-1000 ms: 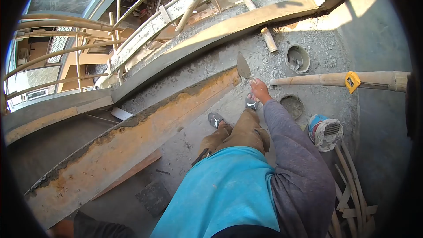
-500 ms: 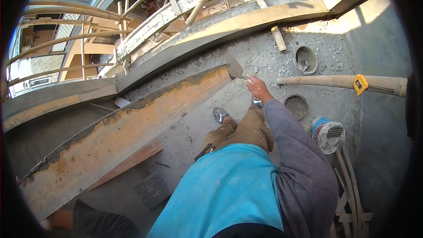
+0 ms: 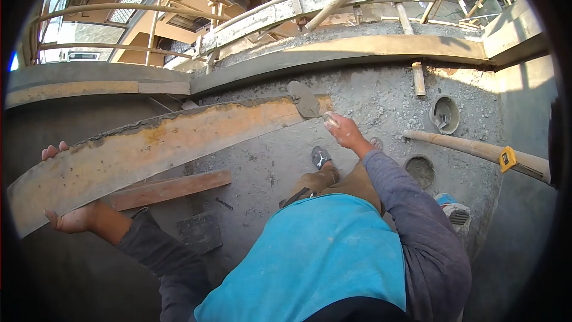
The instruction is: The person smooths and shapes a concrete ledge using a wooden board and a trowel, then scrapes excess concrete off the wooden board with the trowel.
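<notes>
A long board (image 3: 196,134), its upper edge coated with grey mortar, stretches from the far left to the middle. My left hand (image 3: 74,218) is at the board's lower edge, near its left end. Fingertips also show over the upper edge there; whose they are is not certain. My right hand (image 3: 345,131) is closed round the handle of a trowel (image 3: 305,100). The trowel's blade lies over the board's right end.
Two round buckets (image 3: 445,114) (image 3: 419,170) stand at the right. A bamboo pole (image 3: 471,147) carries a yellow tape measure (image 3: 507,159). A reddish plank (image 3: 173,189) and a dark square plate (image 3: 199,232) lie below the board. Bamboo railings (image 3: 333,0) rise beyond a low wall (image 3: 357,48).
My left hand has come into clear view at the board's left end. The trowel has moved left from beyond the board's end to over it. The view has turned.
</notes>
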`<move>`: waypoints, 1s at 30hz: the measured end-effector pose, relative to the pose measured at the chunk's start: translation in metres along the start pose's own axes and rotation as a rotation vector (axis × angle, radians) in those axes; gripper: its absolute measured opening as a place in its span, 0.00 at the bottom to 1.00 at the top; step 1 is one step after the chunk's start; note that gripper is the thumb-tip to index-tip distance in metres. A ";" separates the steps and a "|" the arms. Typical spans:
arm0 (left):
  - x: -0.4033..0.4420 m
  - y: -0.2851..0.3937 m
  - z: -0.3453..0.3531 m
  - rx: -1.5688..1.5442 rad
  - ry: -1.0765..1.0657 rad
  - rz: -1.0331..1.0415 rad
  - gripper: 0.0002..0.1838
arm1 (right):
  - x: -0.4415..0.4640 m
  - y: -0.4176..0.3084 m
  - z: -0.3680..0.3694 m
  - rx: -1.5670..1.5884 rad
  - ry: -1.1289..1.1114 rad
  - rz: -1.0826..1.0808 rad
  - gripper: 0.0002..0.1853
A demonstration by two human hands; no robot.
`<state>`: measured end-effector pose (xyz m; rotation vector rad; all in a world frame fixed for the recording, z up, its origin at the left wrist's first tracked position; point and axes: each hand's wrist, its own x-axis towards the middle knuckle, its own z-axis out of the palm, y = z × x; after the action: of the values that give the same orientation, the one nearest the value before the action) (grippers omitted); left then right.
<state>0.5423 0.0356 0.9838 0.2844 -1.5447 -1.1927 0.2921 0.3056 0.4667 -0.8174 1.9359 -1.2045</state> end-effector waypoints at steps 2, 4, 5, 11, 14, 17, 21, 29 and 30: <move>-0.008 -0.014 0.001 -0.043 0.036 -0.017 0.49 | 0.002 -0.017 0.010 0.012 -0.024 -0.050 0.25; -0.015 -0.031 0.012 -0.024 0.141 0.043 0.48 | 0.004 -0.043 0.015 0.039 -0.070 -0.083 0.25; -0.018 -0.039 0.014 -0.012 0.152 0.058 0.48 | 0.006 -0.056 0.016 0.039 -0.084 -0.100 0.25; -0.042 -0.082 0.003 -0.083 0.183 -0.022 0.45 | 0.009 -0.114 0.033 -0.019 -0.204 -0.104 0.26; -0.054 -0.106 0.000 -0.147 0.208 -0.008 0.44 | 0.010 -0.148 0.034 -0.020 -0.294 -0.040 0.27; -0.067 -0.129 -0.001 -0.114 0.224 -0.003 0.42 | 0.012 -0.174 0.040 -0.025 -0.314 -0.085 0.27; -0.085 -0.160 -0.013 -0.156 0.298 -0.025 0.42 | 0.012 -0.211 0.049 0.022 -0.396 -0.078 0.28; -0.128 -0.218 -0.054 -0.044 0.274 -0.031 0.41 | 0.010 -0.300 0.058 0.055 -0.590 0.036 0.28; -0.133 -0.224 -0.059 0.020 0.276 -0.006 0.41 | 0.011 -0.306 0.063 0.087 -0.592 0.011 0.28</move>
<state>0.5505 -0.0039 0.7196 0.4481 -1.3168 -1.0933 0.3822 0.1545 0.7255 -0.9812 1.3940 -0.8988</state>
